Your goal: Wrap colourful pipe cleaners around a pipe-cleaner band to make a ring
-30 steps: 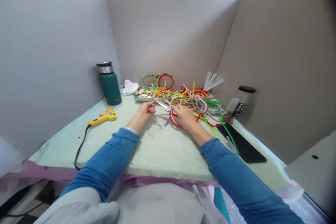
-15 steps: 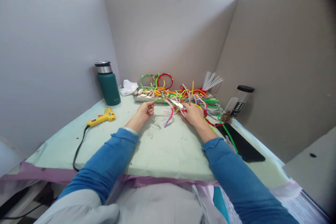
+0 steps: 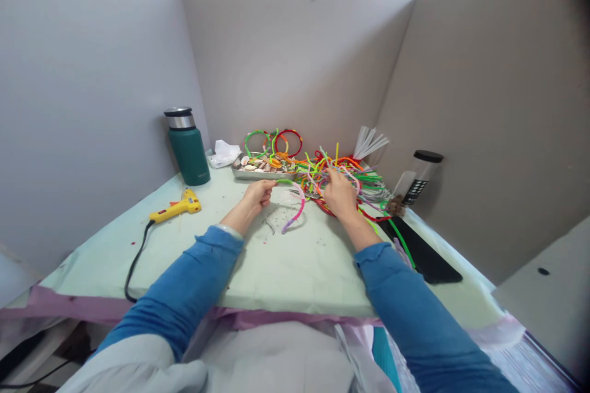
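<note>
Between the fingertips of my left hand (image 3: pixel 259 194), closed in a pinch, is the green end of a curved pipe cleaner strand (image 3: pixel 301 204). It runs on through pale and bright pink to purple and hangs just over the table. My right hand (image 3: pixel 340 195) is at the front of a tangled pile of coloured pipe cleaners (image 3: pixel 364 177), its fingertips among them. Whether those fingers grip anything is hidden. Scissors (image 3: pixel 310 194) lie just left of that hand, blades pointing left. Small cut scraps (image 3: pixel 270 225) lie on the table below the strand.
A metal tray (image 3: pixel 263 175) of shells stands at the back, with pipe cleaner rings (image 3: pixel 289 142) behind it. To the left are a green bottle (image 3: pixel 188 153) and a yellow glue gun (image 3: pixel 177 209). A black phone-like slab (image 3: pixel 426 255) and a clear jar (image 3: pixel 419 178) are at right.
My right hand has moved up and away from the scissors into the pile, and the scissors now lie lower. The strand in my left hand has swung down slightly.
</note>
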Tool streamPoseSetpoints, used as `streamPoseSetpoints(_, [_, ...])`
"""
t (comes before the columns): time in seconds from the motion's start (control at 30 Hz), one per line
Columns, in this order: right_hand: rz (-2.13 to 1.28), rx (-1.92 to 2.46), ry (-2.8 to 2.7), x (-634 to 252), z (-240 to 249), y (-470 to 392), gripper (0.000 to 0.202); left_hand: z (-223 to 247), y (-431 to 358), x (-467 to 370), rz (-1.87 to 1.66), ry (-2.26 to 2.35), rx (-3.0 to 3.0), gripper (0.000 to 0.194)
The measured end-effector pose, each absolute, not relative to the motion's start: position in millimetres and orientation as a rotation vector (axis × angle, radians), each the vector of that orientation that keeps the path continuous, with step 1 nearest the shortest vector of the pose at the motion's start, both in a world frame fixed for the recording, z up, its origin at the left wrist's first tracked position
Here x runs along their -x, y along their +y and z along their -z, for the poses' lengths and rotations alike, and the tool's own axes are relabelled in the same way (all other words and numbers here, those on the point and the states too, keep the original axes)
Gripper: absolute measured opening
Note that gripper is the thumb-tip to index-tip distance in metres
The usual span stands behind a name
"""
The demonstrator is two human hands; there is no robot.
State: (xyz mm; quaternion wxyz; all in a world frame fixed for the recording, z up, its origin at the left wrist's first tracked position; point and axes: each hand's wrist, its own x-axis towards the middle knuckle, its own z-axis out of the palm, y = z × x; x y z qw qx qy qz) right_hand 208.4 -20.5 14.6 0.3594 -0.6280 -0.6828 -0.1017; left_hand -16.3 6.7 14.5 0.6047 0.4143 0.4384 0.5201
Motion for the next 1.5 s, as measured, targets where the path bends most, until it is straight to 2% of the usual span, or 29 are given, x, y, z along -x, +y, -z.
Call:
streamPoseSetpoints(0.17, [-0.062,1.359,-1.973,-179,-1,-24,0.043,-9,8,15,-1.187,1.095,-1.058,0.008])
streamPoseSetpoints(0.5, [-0.294,1.256,-1.966,-172,18,-10,0.039,-8,8,15,-1.125,1.121,-1.060,0.009])
streamPoseSetpoints(0.7, [-0.503,1.300,-1.771,-182,19,-4,0.053,-9,9,15,-1.118,1.159,-1.016,0.012])
streamPoseSetpoints(0.87, [-0.406,1.297,-1.900,-182,17,-10,0.053,-10,8,14,-1.102,1.177,-1.017,0.012])
streamPoseSetpoints(1.03, [-0.257,1.370,-1.969,-173,16,-16,0.042,-10,5,12,-1.121,1.240,-1.131,0.016])
streamPoseSetpoints(1.23, [-0.243,1.398,-1.946,-175,18,-13,0.040,-7,4,9,-1.186,1.348,-1.346,0.022])
streamPoseSetpoints(1.5, [-0.235,1.428,-1.983,-175,15,-16,0.035,-9,1,13,-1.083,1.227,-1.286,0.017])
